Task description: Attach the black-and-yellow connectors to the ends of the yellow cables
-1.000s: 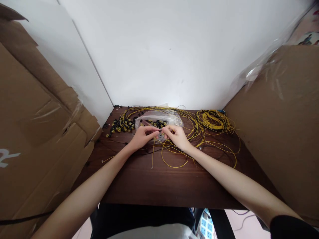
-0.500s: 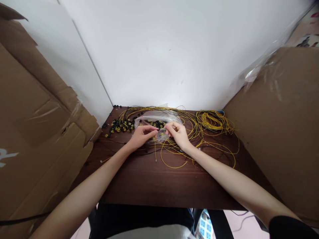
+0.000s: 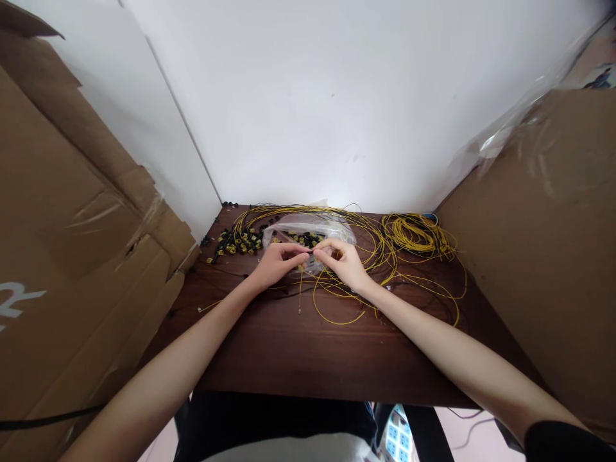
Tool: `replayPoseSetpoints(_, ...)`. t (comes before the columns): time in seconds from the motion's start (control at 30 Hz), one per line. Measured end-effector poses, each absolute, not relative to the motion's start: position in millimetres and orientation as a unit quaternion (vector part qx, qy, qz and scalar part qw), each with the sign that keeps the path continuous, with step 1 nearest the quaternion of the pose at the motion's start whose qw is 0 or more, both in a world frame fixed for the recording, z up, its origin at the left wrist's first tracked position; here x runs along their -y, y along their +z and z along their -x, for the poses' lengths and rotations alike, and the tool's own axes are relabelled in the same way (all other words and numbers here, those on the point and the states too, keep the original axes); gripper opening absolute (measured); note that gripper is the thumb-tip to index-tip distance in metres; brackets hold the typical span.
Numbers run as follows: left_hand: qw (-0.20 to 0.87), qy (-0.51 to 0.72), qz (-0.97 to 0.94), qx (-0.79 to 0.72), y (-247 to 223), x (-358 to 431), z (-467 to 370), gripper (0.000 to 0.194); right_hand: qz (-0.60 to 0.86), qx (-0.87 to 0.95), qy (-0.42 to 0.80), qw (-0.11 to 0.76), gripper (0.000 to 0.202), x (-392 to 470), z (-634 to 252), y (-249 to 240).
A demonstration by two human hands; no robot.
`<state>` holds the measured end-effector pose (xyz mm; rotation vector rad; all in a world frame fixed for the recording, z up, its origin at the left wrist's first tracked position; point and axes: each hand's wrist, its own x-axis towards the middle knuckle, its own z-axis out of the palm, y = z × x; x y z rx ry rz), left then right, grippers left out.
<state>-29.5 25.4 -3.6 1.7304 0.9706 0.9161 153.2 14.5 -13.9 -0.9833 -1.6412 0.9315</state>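
My left hand (image 3: 278, 263) and my right hand (image 3: 341, 262) meet at the middle of the dark wooden table (image 3: 269, 359). Between their fingertips is a small black piece (image 3: 310, 251), pinched from both sides; its details are too small to tell. Behind and beneath the hands lies a clear plastic bag (image 3: 308, 224) with black and yellow connectors in it. More connectors (image 3: 240, 241) are heaped left of the bag. Loose yellow wires (image 3: 380, 250) loop behind and to the right of my right hand.
A coil of yellow wire (image 3: 414, 232) sits at the back right. Cardboard (image 3: 72, 224) stands on the left, and another cardboard panel (image 3: 539, 224) on the right. A white wall (image 3: 327, 109) rises behind. Below the table's front edge, a power strip (image 3: 398, 439) shows.
My right hand has moved slightly left, so its fingertips now meet those of my left hand at the black piece. The view has shifted a little.
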Motion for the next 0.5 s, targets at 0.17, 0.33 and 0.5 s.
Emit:
replayPoseSetpoints(0.17,0.45,0.373,-0.706,-0.399,-3.5,-24.7,28.8,0.032,0.411,0.639,0.404,0.509,0.023,-17.2,-153.9,-15.2)
replayPoseSetpoints(0.33,0.464,0.384,-0.689,-0.404,-4.2,-24.8,28.7,0.033,0.412,0.583,0.434,0.55,0.024,-18.8,-154.0,-15.3)
replayPoseSetpoints(0.5,0.463,0.382,-0.688,-0.408,-4.1,-24.5,29.2,0.033,0.403,0.629,0.415,0.519,0.025,-17.7,-154.4,-15.4)
